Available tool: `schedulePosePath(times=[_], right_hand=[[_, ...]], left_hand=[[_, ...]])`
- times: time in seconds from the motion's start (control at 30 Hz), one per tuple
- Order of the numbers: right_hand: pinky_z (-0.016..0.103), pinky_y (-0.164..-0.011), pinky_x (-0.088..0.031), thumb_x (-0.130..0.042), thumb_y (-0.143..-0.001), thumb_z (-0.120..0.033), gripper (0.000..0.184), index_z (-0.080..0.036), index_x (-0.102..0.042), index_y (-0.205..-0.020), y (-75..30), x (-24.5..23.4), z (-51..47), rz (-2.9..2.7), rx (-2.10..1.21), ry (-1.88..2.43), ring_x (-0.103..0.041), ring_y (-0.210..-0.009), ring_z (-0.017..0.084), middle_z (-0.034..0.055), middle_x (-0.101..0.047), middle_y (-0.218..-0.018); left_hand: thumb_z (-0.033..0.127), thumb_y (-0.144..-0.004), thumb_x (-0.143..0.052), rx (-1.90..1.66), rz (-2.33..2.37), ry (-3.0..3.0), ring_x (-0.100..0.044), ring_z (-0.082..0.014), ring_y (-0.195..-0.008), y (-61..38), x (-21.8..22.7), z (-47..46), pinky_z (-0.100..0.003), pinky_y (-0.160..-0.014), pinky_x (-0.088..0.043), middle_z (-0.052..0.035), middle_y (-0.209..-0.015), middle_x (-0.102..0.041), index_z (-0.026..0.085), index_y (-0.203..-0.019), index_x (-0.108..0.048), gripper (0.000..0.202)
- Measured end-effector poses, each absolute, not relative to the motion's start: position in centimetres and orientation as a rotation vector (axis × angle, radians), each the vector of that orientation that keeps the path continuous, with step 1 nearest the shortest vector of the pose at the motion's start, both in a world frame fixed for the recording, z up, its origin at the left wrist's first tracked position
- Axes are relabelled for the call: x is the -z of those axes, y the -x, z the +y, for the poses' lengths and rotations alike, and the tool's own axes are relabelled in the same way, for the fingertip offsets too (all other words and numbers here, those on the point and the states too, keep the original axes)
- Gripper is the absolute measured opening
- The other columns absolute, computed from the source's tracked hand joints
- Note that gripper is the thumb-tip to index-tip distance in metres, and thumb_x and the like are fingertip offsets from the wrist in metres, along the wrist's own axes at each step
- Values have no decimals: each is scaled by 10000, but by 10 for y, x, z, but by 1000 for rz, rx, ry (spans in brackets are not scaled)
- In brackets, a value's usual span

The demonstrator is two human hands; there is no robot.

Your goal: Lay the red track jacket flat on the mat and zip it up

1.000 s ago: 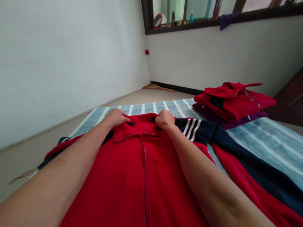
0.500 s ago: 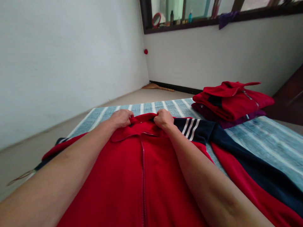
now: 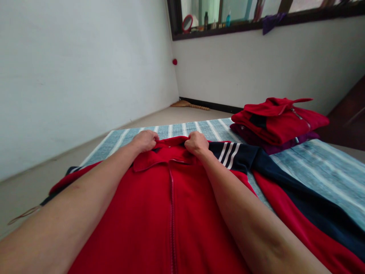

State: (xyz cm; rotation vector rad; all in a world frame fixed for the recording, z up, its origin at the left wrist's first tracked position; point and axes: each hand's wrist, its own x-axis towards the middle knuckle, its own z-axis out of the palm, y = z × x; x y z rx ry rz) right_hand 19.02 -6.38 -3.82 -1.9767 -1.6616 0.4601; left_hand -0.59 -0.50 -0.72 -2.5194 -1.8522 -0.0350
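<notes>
A red fleece track jacket [image 3: 159,217] lies flat, zipped and face up, on a blue-and-white striped mat [image 3: 322,171]. Its navy sleeve [image 3: 236,156] with white stripes stretches out to the right. My left hand [image 3: 145,140] pinches the left side of the jacket's collar [image 3: 171,152]. My right hand [image 3: 196,143] grips the collar's other side, a short gap from my left hand. My forearms lie over the jacket's front and hide much of it. The zip [image 3: 172,213] runs down the middle between them.
A folded stack of red and dark purple garments [image 3: 278,121] sits on the mat to the right. White walls meet in a corner beyond, with a broom [image 3: 189,104] on the floor. A window ledge [image 3: 228,17] holds bottles and a round mirror.
My left hand has slid right along the collar, closer to my right hand, and now pinches the fabric. The view has drifted slightly.
</notes>
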Motion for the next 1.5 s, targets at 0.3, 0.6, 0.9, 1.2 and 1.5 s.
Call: schedulePosePath(times=[0.3,0.6,0.9,1.2,1.5], right_hand=[[331,-718,-503,-534,-713,-213,242,-198,-674,-910,-191,40,-63,-1667,-458,1968,-643,-940,280,118,-687,-977],[322,-729,-498,-545,-724,-221,241,-194,-672,-928,-191,38,-63,-1660,-477,1976,-642,-952,277,121,-686,-994],[318,-719,-498,-548,-738,-234,251,-183,-680,-944,-190,37,-65,-1669,-473,1971,-644,-947,283,131,-687,-1007],[330,-729,-500,-555,-768,-290,232,-194,-679,-939,-189,36,-65,-1658,-467,1991,-636,-963,286,123,-680,-1026],[322,-798,-486,-530,-827,-337,263,-169,-664,-979,-186,37,-67,-1683,-462,1936,-625,-995,259,137,-674,-1033]], left_hand=[[229,-640,-531,11,-1655,2664,-604,-195,-768,-37,15,-14,-245,-628,-396,-17,-801,-688,219,-854,-677,259],[221,-683,-510,-15,-1673,2606,-607,-173,-749,-35,15,-4,-243,-616,-385,13,-670,-666,250,-735,-701,199],[200,-759,-420,41,-1643,2572,-617,-209,-904,-41,25,1,-260,-728,-420,-57,-954,-694,208,-937,-690,323],[243,-738,-488,119,-1560,2622,-612,-203,-892,-65,27,-1,-249,-713,-422,-39,-903,-695,200,-862,-694,244],[183,-775,-442,120,-1638,2524,-627,-224,-904,-76,37,8,-255,-728,-436,-77,-939,-695,196,-932,-676,281]])
